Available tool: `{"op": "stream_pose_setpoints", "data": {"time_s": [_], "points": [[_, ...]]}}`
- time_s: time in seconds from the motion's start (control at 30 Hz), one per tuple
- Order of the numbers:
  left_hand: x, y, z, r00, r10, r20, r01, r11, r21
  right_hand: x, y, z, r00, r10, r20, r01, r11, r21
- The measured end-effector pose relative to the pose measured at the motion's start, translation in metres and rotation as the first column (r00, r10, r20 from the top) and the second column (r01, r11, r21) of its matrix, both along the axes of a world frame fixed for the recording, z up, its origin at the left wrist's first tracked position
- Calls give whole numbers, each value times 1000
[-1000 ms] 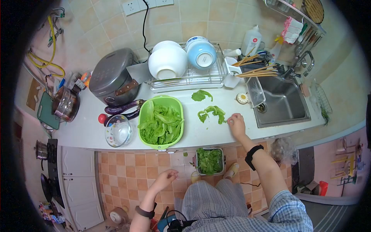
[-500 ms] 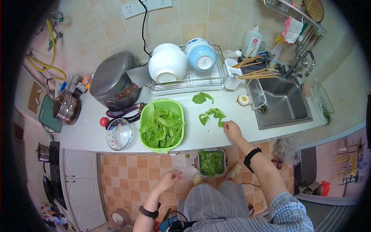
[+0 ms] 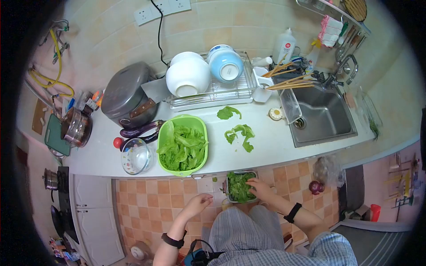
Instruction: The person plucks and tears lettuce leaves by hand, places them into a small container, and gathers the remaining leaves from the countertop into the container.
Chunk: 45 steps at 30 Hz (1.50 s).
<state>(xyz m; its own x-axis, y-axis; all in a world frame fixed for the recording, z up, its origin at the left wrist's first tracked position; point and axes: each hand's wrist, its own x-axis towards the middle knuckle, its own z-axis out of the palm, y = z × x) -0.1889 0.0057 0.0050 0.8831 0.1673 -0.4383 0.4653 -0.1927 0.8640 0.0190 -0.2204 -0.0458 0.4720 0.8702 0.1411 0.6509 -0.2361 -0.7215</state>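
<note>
My right hand (image 3: 262,190) reaches down to a bin of green leaves (image 3: 238,186) below the counter front. Its fingers are apart at the edge of the leaves, and I see nothing held in them. My left hand (image 3: 198,205) hangs in the air left of the bin, loosely open and holding nothing. Torn lettuce pieces (image 3: 246,131) lie on the white counter, with another lettuce leaf (image 3: 228,112) behind them. Left of these stands a green basket (image 3: 183,118) filled with lettuce.
A glass bowl (image 3: 135,157), eggplants (image 3: 138,130) and a tomato (image 3: 118,142) sit left of the basket. A cleaver (image 3: 144,107) rests by the grey cooker (image 3: 126,93). Behind is a dish rack (image 3: 208,103) with bowls; the sink (image 3: 324,113) is right. Onions (image 3: 316,187) lie below.
My right hand has left the lettuce pieces on the counter and moved down to the bin, its fingers spreading. My left hand has barely moved. The view has shifted slightly.
</note>
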Motion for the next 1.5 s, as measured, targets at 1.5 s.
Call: {"op": "stream_pose_setpoints", "data": {"time_s": [1.5], "points": [[44,-20,29,988,-8,156,26,993,-112,29,18,15,911,-230,-343,225,973,-56]]}}
